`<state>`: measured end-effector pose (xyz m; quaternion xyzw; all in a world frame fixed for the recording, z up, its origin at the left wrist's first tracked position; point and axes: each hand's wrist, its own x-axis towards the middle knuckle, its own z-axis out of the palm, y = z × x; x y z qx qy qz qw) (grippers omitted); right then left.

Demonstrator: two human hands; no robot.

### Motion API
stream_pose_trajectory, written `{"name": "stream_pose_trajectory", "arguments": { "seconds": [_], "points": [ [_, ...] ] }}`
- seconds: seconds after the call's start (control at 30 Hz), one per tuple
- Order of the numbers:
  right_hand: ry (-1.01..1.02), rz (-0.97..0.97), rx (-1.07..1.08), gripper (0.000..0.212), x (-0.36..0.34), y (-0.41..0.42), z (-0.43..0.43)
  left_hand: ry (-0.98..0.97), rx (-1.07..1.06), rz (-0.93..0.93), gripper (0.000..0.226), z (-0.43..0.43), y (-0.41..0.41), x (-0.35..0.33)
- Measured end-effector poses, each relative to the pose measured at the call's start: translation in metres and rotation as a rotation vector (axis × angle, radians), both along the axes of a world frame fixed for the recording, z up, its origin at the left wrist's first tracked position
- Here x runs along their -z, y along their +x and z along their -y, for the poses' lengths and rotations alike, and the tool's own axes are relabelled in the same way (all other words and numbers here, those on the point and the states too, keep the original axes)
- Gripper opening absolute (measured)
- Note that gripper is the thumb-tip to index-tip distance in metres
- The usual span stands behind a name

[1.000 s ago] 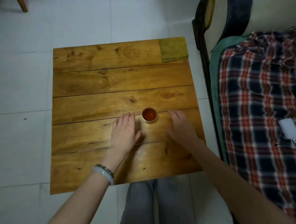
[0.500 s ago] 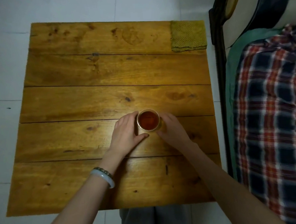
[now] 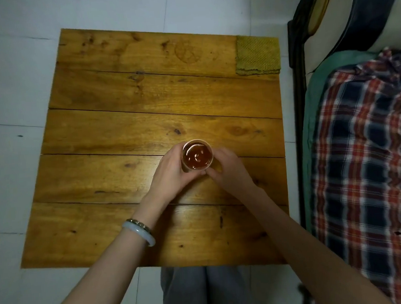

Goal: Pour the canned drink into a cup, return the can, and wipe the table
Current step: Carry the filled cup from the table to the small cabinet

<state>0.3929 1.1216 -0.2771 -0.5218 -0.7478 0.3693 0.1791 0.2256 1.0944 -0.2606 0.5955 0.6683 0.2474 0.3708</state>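
Left hand (image 3: 170, 171) and right hand (image 3: 231, 172) curl around the filled cup (image 3: 197, 157). Cloth (image 3: 257, 55) lies at 1 o'clock on table (image 3: 121, 124)

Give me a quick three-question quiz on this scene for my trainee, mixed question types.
1. True or false: the cup is empty.
2. Where does the green cloth lie? A: on the far right corner of the table; B: under the cup; C: over a wrist.
3. Fill in: the cup is held by ___ hands.
Key: 1 false, it holds a reddish-brown drink. 2 A. 3 two: the left hand and right hand both curl round it.
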Motion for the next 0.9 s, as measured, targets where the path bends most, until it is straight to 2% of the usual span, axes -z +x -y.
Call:
{"name": "stream_pose_trajectory", "arguments": {
  "seconds": [0.1, 0.27, 0.4, 0.6, 0.7, 0.9],
  "points": [
    [0.036, -0.003, -0.054, 0.042, -0.039, -0.006, 0.006, 0.020, -0.013, -0.011, 0.072, 0.010, -0.009, -0.036],
    [-0.023, 0.014, -0.179, 0.044, -0.112, -0.027, 0.017, 0.077, -0.068, 0.010, 0.072, 0.040, -0.032, -0.100],
    [-0.002, 0.068, -0.296, 0.047, -0.163, -0.047, 0.032, 0.120, -0.175, 0.045, 0.069, 0.073, -0.050, -0.152],
    [0.002, -0.034, -0.453, 0.045, -0.222, -0.086, 0.064, 0.164, -0.406, 0.154, 0.068, 0.134, -0.073, -0.214],
    [-0.114, -0.137, -0.491, 0.047, -0.244, -0.111, 0.087, 0.191, -0.519, 0.181, 0.067, 0.168, -0.086, -0.235],
    [-0.526, -0.316, -0.649, 0.050, -0.274, -0.168, 0.135, 0.238, -0.737, 0.150, 0.064, 0.243, -0.125, -0.262]
  ]
}}
